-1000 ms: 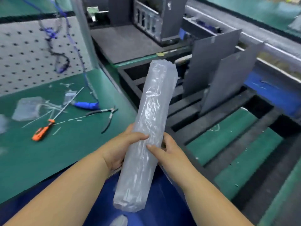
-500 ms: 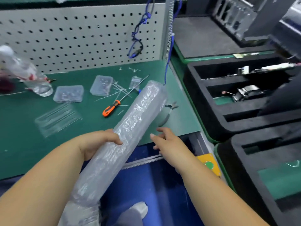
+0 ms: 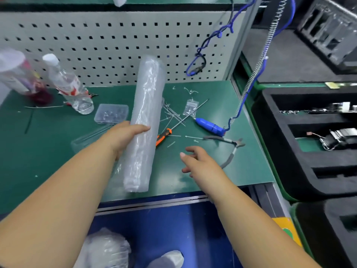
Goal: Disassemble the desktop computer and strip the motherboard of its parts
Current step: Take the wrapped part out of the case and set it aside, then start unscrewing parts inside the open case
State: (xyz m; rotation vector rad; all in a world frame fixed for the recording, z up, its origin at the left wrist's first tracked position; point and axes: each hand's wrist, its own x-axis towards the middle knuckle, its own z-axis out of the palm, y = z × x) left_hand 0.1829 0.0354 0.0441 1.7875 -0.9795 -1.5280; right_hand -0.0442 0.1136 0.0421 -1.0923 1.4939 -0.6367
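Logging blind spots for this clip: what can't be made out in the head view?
- Left hand: its fingers are hidden behind the plastic roll.
- Clear box: contents too small.
- Bottle label: blurred.
- Black foam tray: cut off by the right edge.

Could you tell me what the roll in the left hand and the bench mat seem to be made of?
Roll: apparently thin clear plastic film, glossy, wrinkled and translucent. Bench mat: probably rubber or vinyl, matte green, smooth, with faint sheen.
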